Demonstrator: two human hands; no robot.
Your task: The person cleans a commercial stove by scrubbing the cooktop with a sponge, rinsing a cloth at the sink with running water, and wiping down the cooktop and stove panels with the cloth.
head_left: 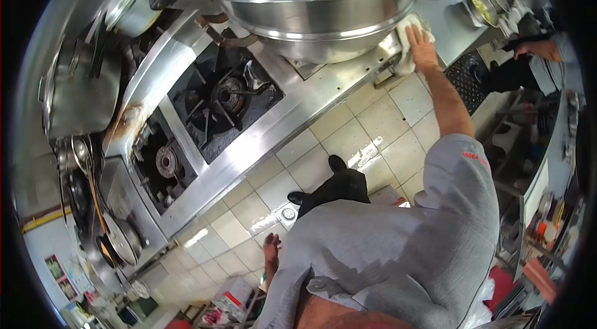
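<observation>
My right hand (421, 47) presses a whitish cloth (405, 58) against the right end of the steel stove's front edge, its fingers laid over the cloth. Just left of it rises a large stacked steel steamer pot (311, 18) on the stove (249, 142). Hanging low by my side over the tiled floor, my left hand (272, 249) has loosely bent fingers and no object visible in it.
Bare gas burners (230, 97) lie left of the steamer. A lidded pot (134, 2), a covered pan (84, 96) and a wok (122, 239) stand along the left. Food bowls (482, 7) sit at upper right, near another person's hand (538, 50).
</observation>
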